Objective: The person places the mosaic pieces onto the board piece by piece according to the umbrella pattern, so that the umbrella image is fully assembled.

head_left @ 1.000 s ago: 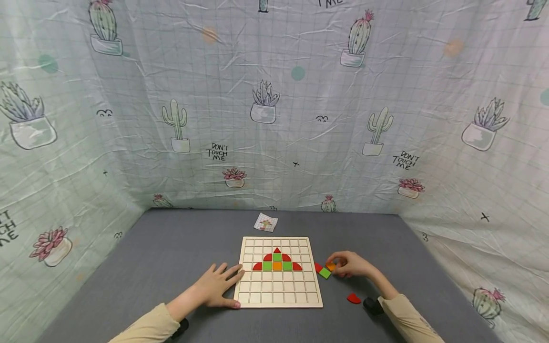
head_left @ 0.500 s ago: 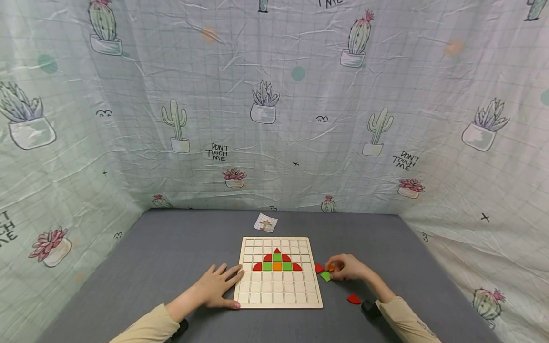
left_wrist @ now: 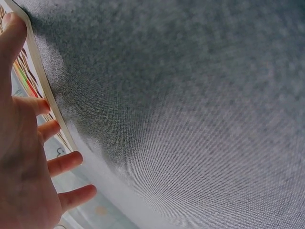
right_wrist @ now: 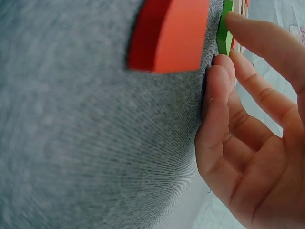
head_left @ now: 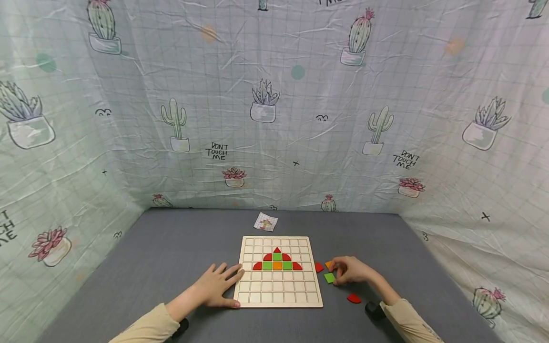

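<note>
The green tile (head_left: 329,278) lies right of the wooden board (head_left: 278,286), directly left of the right hand (head_left: 349,270), the nearer of the two; being square, it shows no long axis. That hand enters from the right, fingers bent, thumb against the tile (whether it is actually pinched cannot be told), its fingers partly covering the orange tile (head_left: 328,264). The left hand (head_left: 214,287), gripping nothing, rests spread at the board's left edge.
</note>
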`<state>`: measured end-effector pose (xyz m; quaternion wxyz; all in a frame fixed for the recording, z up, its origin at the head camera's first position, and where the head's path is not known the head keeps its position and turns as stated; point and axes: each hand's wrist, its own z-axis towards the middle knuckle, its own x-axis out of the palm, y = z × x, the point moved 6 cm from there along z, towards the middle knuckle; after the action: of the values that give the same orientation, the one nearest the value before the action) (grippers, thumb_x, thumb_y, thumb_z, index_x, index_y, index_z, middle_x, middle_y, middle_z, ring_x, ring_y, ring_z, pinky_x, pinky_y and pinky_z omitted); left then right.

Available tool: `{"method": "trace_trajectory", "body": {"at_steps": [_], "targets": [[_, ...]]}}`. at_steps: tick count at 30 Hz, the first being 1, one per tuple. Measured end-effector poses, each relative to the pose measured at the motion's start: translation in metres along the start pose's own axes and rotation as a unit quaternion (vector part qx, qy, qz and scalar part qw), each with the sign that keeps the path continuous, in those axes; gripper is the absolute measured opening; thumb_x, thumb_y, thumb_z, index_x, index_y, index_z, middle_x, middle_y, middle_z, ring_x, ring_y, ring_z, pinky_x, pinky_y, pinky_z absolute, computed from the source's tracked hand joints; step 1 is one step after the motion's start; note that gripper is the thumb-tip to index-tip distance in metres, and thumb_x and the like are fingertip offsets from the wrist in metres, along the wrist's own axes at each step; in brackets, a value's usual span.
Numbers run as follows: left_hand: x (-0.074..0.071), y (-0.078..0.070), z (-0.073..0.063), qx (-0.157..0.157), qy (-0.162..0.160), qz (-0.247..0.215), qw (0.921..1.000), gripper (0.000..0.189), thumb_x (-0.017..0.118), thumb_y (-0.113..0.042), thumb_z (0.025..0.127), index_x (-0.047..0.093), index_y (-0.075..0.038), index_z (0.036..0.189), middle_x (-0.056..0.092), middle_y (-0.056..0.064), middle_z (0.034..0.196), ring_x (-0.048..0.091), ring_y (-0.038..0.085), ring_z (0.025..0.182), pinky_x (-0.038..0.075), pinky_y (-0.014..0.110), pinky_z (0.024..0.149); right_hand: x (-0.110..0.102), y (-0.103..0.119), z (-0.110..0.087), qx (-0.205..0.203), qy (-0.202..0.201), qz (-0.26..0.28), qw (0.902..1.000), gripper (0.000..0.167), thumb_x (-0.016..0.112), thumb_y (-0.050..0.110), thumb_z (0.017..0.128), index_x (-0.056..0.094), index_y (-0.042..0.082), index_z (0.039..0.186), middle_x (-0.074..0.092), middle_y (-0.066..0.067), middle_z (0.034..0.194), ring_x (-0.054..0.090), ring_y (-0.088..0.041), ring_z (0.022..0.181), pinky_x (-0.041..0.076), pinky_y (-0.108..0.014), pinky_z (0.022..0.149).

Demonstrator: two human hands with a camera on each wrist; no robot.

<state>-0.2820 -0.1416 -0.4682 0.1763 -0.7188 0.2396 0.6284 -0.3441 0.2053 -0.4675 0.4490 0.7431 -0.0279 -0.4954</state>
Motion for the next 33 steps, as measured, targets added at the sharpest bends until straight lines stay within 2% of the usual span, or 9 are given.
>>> {"method": "trace_trajectory", "body": {"at_steps": [9, 18, 27, 33], "targets": [[-0.0028, -0.0012, -0.0010, 0.004, -0.004, 0.006, 1.0000, 0.085, 0.043, -0.071, 0.075, 0.032, -0.017, 0.140, 0.031, 0.004, 0.144, 0.035, 0.034, 0.126, 0.028, 0.056, 0.097, 0.0005, 0.0003, 0.0002, -0.002, -0.002, -0.006, 1.0000, 0.025, 0.072, 0.009, 0.072, 0.060, 0.002, 0.092, 0.060, -0.006, 0.069, 0.045, -0.001, 0.050, 0.039, -0.019, 0.047], [-0.0069, -0.0038, -0.0045, 0.014, -0.023, 0.012, 0.9996, 0.083, 0.046, -0.068, 0.075, 0.035, -0.015, 0.138, 0.034, 0.006, 0.142, 0.037, 0.035, 0.124, 0.030, 0.055, 0.095, -0.0018, 0.0051, -0.0019, -0.012, -0.014, -0.011, 0.9998, 0.024, 0.073, 0.008, 0.070, 0.060, 0.003, 0.090, 0.059, -0.006, 0.070, 0.050, -0.004, 0.058, 0.041, -0.020, 0.052], [-0.0069, -0.0044, -0.0057, 0.006, -0.019, 0.010, 0.9998, 0.083, 0.046, -0.068, 0.075, 0.035, -0.015, 0.138, 0.034, 0.005, 0.142, 0.037, 0.035, 0.124, 0.030, 0.055, 0.095, -0.0023, 0.0065, -0.0034, -0.007, -0.010, 0.029, 0.9995, 0.024, 0.069, 0.006, 0.074, 0.057, -0.001, 0.093, 0.061, -0.011, 0.070, 0.049, -0.003, 0.053, 0.041, -0.021, 0.048], [-0.0079, -0.0048, -0.0052, 0.005, -0.022, 0.012, 0.9997, 0.083, 0.046, -0.068, 0.075, 0.035, -0.015, 0.138, 0.034, 0.005, 0.142, 0.038, 0.034, 0.123, 0.031, 0.055, 0.095, -0.0004, 0.0051, -0.0015, -0.005, -0.008, 0.063, 0.9980, 0.026, 0.067, 0.006, 0.076, 0.055, -0.004, 0.097, 0.062, -0.014, 0.072, 0.051, -0.006, 0.053, 0.045, -0.026, 0.049]]}}
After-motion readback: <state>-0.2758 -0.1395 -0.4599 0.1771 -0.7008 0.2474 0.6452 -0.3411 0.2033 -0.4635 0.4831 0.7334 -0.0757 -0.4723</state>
